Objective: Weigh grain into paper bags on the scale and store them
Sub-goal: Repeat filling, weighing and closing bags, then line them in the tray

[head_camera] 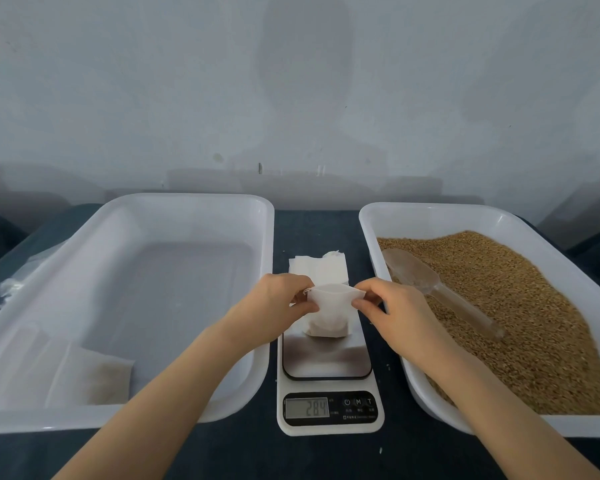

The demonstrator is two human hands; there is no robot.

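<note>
1. Both hands meet at the middle of the frame over the scale [329,379]: the left hand [274,304] pinches the left top corner of a small white paper bag [329,315] between thumb and fingers, and the right hand [397,311] pinches the right top corner the same way.
2. That bag stands upright on the far part of the scale's steel platform, with its bottom resting on the metal and its mouth stretched between the two hands.
3. On the scale's display [307,407], lower centre, I can read the digits 2, 8, 4; I cannot make out a decimal point.
4. Just behind the scale lies a stack of flat white empty bags [321,266], partly hidden by the hands.
5. At the right of the frame, a white plastic tray [430,208] holds golden-brown grain [541,327], and a clear plastic scoop [426,282] lies on the grain with its handle pointing toward the lower right.
6. At the left sits a second white tray [187,198]; in its near left corner lies a flat white bag [96,379] with a brownish tint showing through.
7. Everything rests on a dark blue tabletop [291,459], and a crumpled clear wrapper [11,285] sits at the far left edge.
</note>
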